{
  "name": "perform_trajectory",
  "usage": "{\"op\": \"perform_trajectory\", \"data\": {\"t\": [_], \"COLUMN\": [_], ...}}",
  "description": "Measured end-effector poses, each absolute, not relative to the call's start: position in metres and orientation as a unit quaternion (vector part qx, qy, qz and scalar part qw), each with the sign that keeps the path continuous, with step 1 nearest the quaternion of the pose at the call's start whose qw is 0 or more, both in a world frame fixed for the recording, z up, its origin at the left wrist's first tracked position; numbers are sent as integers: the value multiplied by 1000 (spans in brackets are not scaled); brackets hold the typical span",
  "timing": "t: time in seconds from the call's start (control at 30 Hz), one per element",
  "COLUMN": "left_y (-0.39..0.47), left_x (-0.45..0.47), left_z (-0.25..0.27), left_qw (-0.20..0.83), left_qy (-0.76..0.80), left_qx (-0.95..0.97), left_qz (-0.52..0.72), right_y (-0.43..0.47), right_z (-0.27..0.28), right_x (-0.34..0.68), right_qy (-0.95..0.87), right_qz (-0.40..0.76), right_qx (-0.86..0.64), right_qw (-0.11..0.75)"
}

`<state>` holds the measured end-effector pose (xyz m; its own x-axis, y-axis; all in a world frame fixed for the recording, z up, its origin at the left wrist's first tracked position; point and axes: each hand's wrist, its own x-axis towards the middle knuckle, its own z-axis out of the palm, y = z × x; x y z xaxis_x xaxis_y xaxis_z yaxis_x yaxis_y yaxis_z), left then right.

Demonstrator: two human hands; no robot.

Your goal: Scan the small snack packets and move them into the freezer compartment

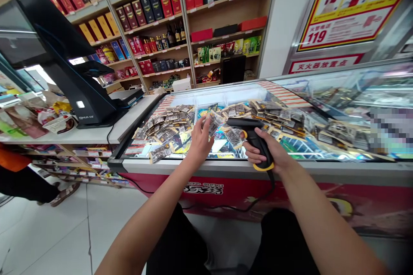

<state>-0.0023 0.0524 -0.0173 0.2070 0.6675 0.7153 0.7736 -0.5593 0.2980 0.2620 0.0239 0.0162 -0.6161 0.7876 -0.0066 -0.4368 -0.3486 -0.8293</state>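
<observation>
My right hand [264,148] is wrapped round the grip of a black and yellow barcode scanner [254,135], whose head points left over the freezer's glass top. A cable hangs from the base of the grip. My left hand [201,137] is closed on the left side of a small dark snack packet [215,123], its fingers partly covering it. To the left of that hand lies a loose pile of similar packets [167,124]. Further packets, partly stacked [274,111], lie behind and right of the scanner. One single packet [235,136] is just left of my right fingers.
The chest freezer [135,166] stretches across in front of me. A dark checkout terminal [87,107] stands on the counter [106,133] at left. Shelves of boxes [155,6] line the back. At far left a person's leg [22,182] shows. The scanner cable [248,209] hangs along the freezer front.
</observation>
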Motion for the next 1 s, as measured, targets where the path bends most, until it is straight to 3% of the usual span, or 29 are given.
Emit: {"op": "perform_trajectory", "data": {"t": [0.4,0.6,0.83,1.0], "left_y": [49,46,56,60], "left_x": [-8,-6,-16,-26], "left_z": [-12,-6,-7,0], "left_qw": [56,75,49,52], "left_qy": [-518,-568,-609,-595], "left_qx": [-698,-695,-766,-757], "left_qz": [-491,-435,-200,-264], "right_y": [28,26,26,23], "right_z": [19,22,21,20], "right_x": [258,258,259,258], "right_qy": [-406,-413,-413,-412], "right_qz": [824,820,811,808], "right_qx": [-229,-232,-242,-244], "right_qw": [321,321,335,344]}}
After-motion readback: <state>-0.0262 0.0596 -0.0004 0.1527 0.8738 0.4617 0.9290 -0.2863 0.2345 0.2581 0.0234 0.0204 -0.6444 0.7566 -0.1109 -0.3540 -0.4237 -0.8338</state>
